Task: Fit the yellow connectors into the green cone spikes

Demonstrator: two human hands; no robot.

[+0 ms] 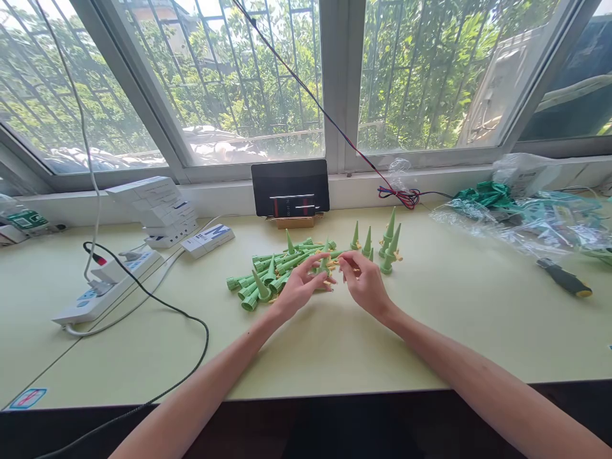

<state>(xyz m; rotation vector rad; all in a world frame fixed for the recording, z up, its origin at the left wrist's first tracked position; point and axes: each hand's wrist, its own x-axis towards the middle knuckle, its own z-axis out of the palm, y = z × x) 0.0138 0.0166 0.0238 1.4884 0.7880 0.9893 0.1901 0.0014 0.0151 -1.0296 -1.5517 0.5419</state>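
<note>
My left hand (303, 282) is at the right side of a pile of green plastic watering spikes (248, 290), its thumb and fingers around one upright green watering spike (325, 261). Close beside it, my right hand (362, 280) has thumb and fingertips pinched together. Whatever they hold is too small to make out, though small yellow pieces show near the fingers. To the right of my right hand stand several upright pointed spikes (393, 248), with yellow valves (398, 255) on their sides.
Behind the pile, a black tablet (291, 185) leans on the sill. At left are a white power strip (108, 287), stacked white boxes (153, 207) and a black cable (184, 312). Clear plastic bags (535, 220) and a dark-handled tool (564, 277) lie at right.
</note>
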